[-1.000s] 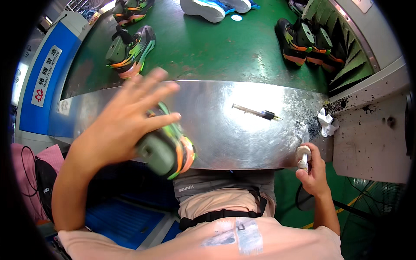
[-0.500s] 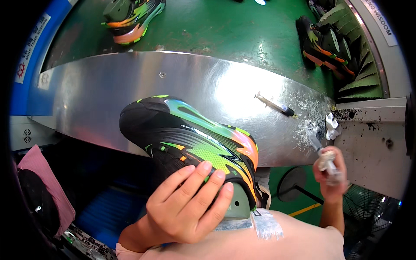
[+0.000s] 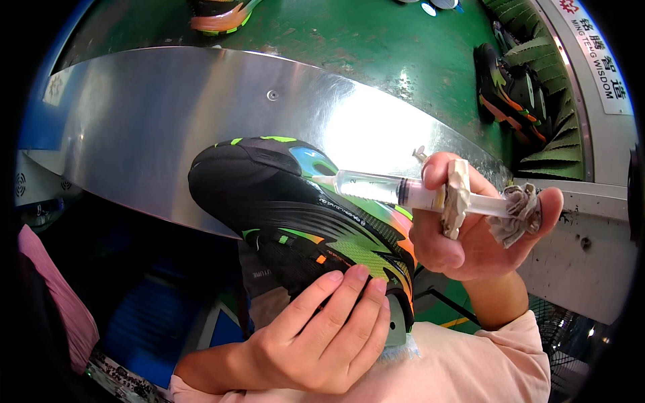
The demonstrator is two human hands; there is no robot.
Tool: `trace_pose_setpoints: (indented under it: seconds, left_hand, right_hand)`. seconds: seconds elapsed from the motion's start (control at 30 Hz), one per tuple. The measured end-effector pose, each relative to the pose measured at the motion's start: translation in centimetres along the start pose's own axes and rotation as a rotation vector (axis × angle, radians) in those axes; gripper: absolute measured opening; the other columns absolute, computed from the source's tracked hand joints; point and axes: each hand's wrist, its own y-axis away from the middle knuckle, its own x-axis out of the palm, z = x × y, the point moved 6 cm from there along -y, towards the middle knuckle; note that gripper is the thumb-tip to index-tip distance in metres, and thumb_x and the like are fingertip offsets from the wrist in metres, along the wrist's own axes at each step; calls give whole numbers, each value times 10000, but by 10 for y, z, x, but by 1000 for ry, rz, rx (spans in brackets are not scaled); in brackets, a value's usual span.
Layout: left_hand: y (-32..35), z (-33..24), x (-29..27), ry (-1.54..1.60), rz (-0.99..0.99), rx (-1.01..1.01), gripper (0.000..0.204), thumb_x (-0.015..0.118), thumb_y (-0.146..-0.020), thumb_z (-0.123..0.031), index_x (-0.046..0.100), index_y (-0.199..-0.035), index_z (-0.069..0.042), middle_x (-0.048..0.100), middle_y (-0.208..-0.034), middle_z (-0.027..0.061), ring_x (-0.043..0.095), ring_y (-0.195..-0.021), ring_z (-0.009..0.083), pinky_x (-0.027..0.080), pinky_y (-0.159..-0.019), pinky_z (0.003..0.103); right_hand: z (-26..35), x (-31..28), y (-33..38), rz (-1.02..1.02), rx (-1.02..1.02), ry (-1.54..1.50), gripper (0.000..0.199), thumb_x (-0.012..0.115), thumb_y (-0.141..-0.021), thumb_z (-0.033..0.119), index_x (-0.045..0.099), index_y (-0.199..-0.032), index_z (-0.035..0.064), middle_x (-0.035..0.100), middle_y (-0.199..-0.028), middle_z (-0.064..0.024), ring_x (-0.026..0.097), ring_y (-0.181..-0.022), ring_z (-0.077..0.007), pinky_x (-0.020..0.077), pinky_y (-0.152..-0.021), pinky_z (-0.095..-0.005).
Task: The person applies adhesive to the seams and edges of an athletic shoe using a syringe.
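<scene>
A black sneaker (image 3: pixel 269 195) with green and orange trim lies tilted on its side, toe pointing left, a grey-green shoe last (image 3: pixel 398 322) in its opening. My left hand (image 3: pixel 329 336) grips it at the collar, fingers laid over the upper and the thumb hidden. In my right hand (image 3: pixel 463 248) is a clear syringe (image 3: pixel 373 186), with wrapping around its finger flange and a grey cloth wad on the plunger end, against my thumb. The syringe's tip is at the edge between the sneaker's upper and its shiny sole, near the forefoot.
Below the sneaker's toe runs a curved metal ledge (image 3: pixel 154 127). Past it, a green conveyor belt (image 3: pixel 363 47) carries another sneaker (image 3: pixel 222 17) at far left and dark sneakers (image 3: pixel 510 94) by ridged green flaps at right. A second syringe (image 3: pixel 420 154) shows partly behind my right hand.
My right hand has brought the syringe from the right end of the ledge up and left to the sneaker. My left hand still holds the sneaker; the view has shifted somewhat.
</scene>
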Motion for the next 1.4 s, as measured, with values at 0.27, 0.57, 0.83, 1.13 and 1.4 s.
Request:
trace_pose_setpoints:
  seconds: [0.27, 0.57, 0.83, 1.13, 1.4]
  left_hand:
    - [2, -13, -7, 23, -203, -83, 186, 505, -802, -95, 645, -871, 5, 652, -955, 147, 643, -934, 293, 489, -871, 385]
    - [-2, -12, -9, 21, -211, -114, 179, 513, -786, -85, 648, -856, 10, 647, -962, 154, 639, -940, 303, 500, -849, 385]
    - [-1, -8, -12, 16, -116, -52, 174, 528, -794, -92, 651, -876, -2, 647, -988, 138, 639, -945, 299, 502, -846, 375]
    - [21, 13, -8, -13, 89, 6, 157, 593, -777, -120, 647, -922, -95, 666, -999, 65, 638, -946, 267, 484, -861, 391]
    - [40, 15, -16, -95, 88, 38, 128, 609, -795, -104, 634, -921, -100, 652, -1020, 66, 612, -1005, 289, 473, -886, 432]
  right_hand:
    - [4, -3, -8, 102, 41, 76, 969, 401, -712, 842, 359, -1212, 13, 537, -652, -56, 482, -507, -93, 387, -434, -189]
    - [2, -1, -13, 21, 13, 103, 1044, 498, -605, 866, 367, -1165, -5, 524, -656, -40, 489, -495, -81, 359, -405, -174]
    - [-1, -11, 28, -245, 8, 198, 1086, 599, -529, 829, 388, -1120, -57, 500, -741, -46, 481, -508, -93, 347, -421, -175]
    - [-13, 5, 49, -451, 345, 155, 1002, 645, -634, 740, 416, -1195, -59, 513, -821, -49, 448, -676, -98, 337, -596, -221]
    - [-25, -3, 82, -262, 89, -59, 1176, 482, -537, 895, 383, -1208, -66, 454, -772, -6, 442, -633, -93, 334, -575, -222]
